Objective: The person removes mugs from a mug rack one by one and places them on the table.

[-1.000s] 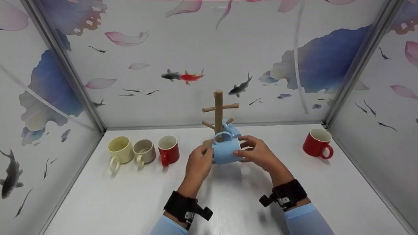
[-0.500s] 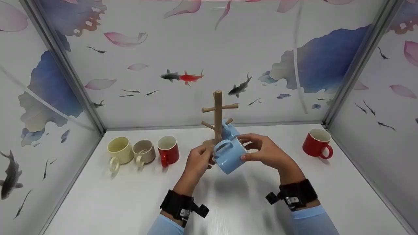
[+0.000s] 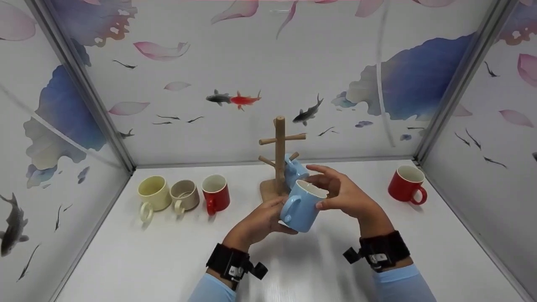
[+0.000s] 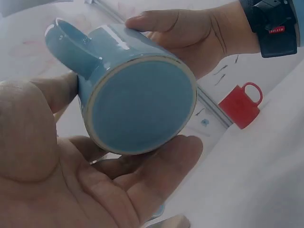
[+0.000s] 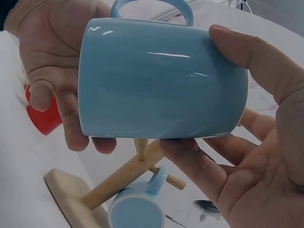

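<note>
In the head view a light blue mug (image 3: 303,207) is held tilted in front of the wooden mug tree (image 3: 280,155), its white mouth up and its handle toward the left. My right hand (image 3: 346,191) pinches it near the rim, thumb on the near side and fingers behind. My left hand (image 3: 260,220) lies under and beside the base, palm up with fingers spread loosely. The left wrist view shows the mug's round base (image 4: 142,107) just above those fingers. Another light blue mug (image 3: 295,173) hangs low on the tree, partly hidden.
Left on the white table (image 3: 168,260) stand a yellow mug (image 3: 155,193), a beige mug (image 3: 184,195) and a red mug (image 3: 216,193). Another red mug (image 3: 406,184) stands at the right. Printed panels enclose the sides and back.
The held mug has turned from lying sideways to mouth up and come slightly toward me. My left hand has opened out beneath its base; my right hand still grips the rim end.
</note>
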